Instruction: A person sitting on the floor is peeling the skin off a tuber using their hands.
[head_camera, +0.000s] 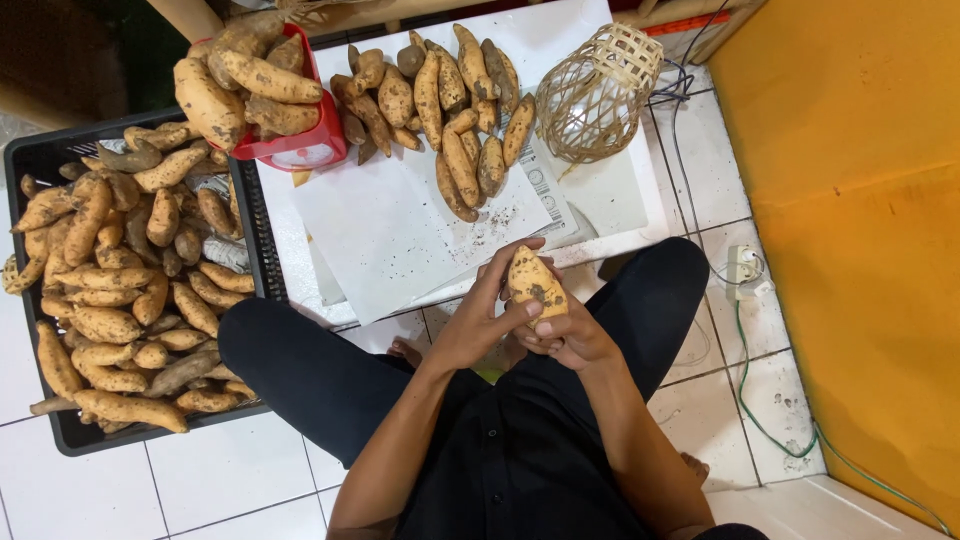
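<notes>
A sweet potato (535, 285) is being held at frame centre.
Tan, dark-spotted and dirt-flecked, it is being gripped by the left hand (485, 315) and right hand (570, 335), both closed around it.

Sweet potato (535, 285): 1 tuber, tan-orange skin, dark dirt specks, stubby, blunt pointed top. Upright, slightly tilted, gripped in my 2 hands above my lap, near white paper's edge.

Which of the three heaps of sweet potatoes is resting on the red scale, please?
The small heap at top left, between the black crate and the white paper. It sits raised on the red scale; the others lie in the crate or on the paper.
</notes>
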